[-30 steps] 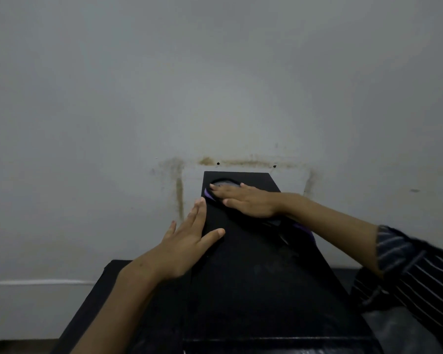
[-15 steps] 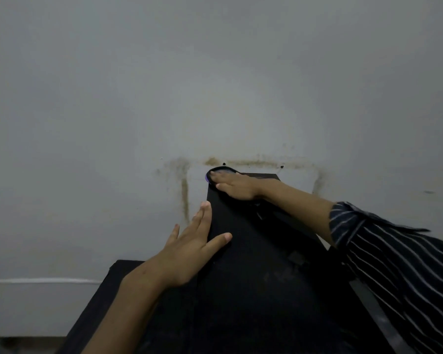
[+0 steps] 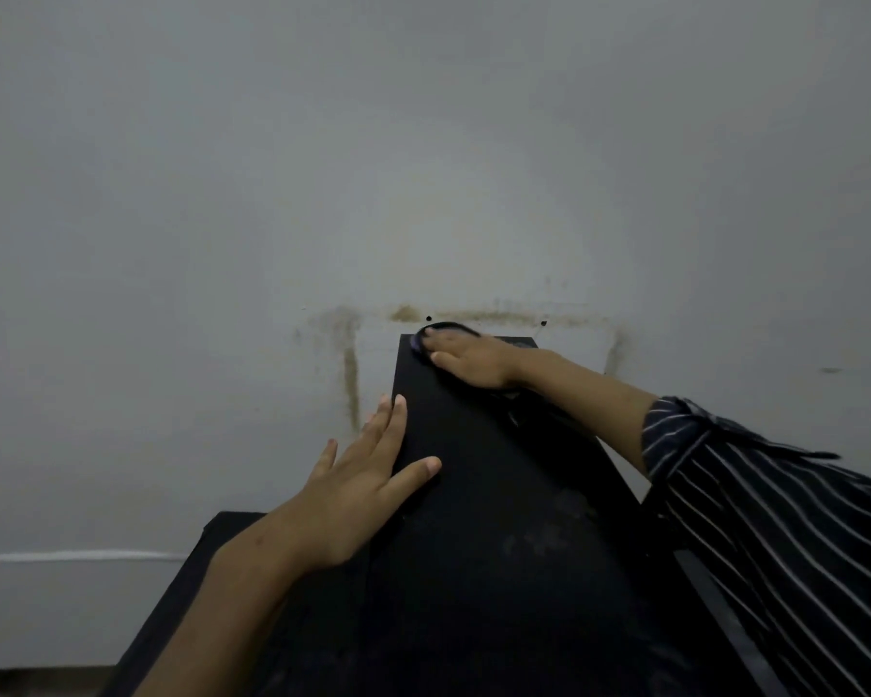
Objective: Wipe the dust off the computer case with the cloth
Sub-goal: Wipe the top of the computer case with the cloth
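No brand, label or writing can be read anywhere on the tall black computer case [image 3: 499,495]; its flat top panel is plain and dark, with faint dusty smudges toward the near end. The case stands against a pale grey wall [image 3: 423,168] marked with brownish stains just above the far edge of the case.

The right hand [image 3: 468,362] reaches out to the far left corner of the top panel, palm down, fingers straight and held together, pressing flat on a small purple cloth [image 3: 417,344], of which only a sliver shows past the fingertips. A dark rounded edge curves just behind the fingers at the far rim; what it is cannot be told. The right forearm is bare up to a dark, white-striped sleeve [image 3: 775,520] pushed above the wrist.

The left hand [image 3: 368,490] lies open on the left edge of the panel, nearer the camera, fingers straight and pointing away, thumb spread out across the top surface. It holds nothing and rests well apart from the right hand.
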